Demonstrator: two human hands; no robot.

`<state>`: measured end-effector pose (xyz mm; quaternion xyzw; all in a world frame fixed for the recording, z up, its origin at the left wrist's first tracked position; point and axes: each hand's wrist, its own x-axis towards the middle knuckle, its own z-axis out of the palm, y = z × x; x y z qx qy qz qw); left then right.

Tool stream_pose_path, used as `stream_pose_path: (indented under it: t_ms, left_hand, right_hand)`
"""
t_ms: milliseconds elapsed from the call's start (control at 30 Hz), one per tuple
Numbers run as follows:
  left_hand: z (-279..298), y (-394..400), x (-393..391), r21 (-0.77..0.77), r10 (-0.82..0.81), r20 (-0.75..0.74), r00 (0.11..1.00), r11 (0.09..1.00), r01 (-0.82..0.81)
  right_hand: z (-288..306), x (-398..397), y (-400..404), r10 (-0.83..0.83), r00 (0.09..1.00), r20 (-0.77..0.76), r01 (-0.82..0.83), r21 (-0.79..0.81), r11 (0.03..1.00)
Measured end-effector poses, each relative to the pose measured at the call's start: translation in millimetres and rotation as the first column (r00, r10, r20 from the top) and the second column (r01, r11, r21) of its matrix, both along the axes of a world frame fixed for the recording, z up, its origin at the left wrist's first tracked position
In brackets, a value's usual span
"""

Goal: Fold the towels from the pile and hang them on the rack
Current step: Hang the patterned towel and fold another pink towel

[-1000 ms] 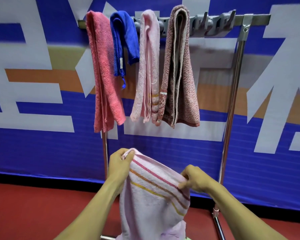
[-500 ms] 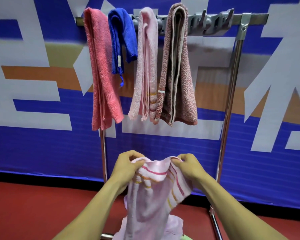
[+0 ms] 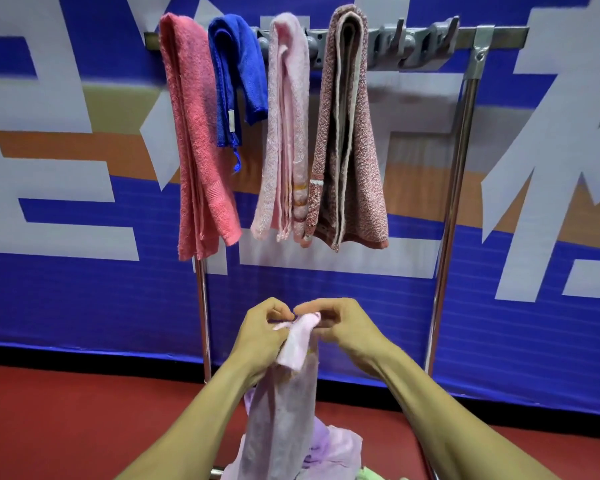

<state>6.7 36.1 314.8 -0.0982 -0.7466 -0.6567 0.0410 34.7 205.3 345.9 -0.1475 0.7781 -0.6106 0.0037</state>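
Note:
A pale pink towel hangs folded lengthwise from both my hands in front of the rack. My left hand and my right hand pinch its top corners together, fingertips almost touching. Its lower end drapes onto the pile at the bottom edge. On the rack's top bar hang a coral towel, a blue cloth, a light pink towel and a speckled brown-red towel.
The bar has bare hooks to the right of the hung towels. Two chrome uprights carry the bar. Behind stands a blue banner wall. The floor is red. A bit of green cloth shows in the pile.
My hands have come together, bringing the towel's two top corners to meet. The towel went from spread flat to folded in half lengthwise, its striped end no longer showing.

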Motion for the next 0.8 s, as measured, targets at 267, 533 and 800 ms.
stream_pose_path:
  t_ms: [267, 533, 800]
  left_hand:
    - [4.5, -1.3, 2.7, 0.188, -0.027, 0.074, 0.997, 0.982, 0.012]
    - [4.1, -1.4, 2.8, 0.247, -0.183, 0.088, 0.979, 0.956, 0.157]
    - [1.6, -0.7, 1.2, 0.243, 0.021, 0.080, 0.997, 0.969, -0.040]
  right_hand:
    - [-15.7, -3.1, -9.6, -0.168, 0.915, -0.367, 0.335, 0.460, 0.822]
    - [-21.8, -7.7, -7.7, -0.190, 0.853, -0.485, 0.417, 0.417, 0.808]
    - [-20.1, -6.0, -10.1, -0.154, 0.896, -0.418, 0.303, 0.320, 0.898]
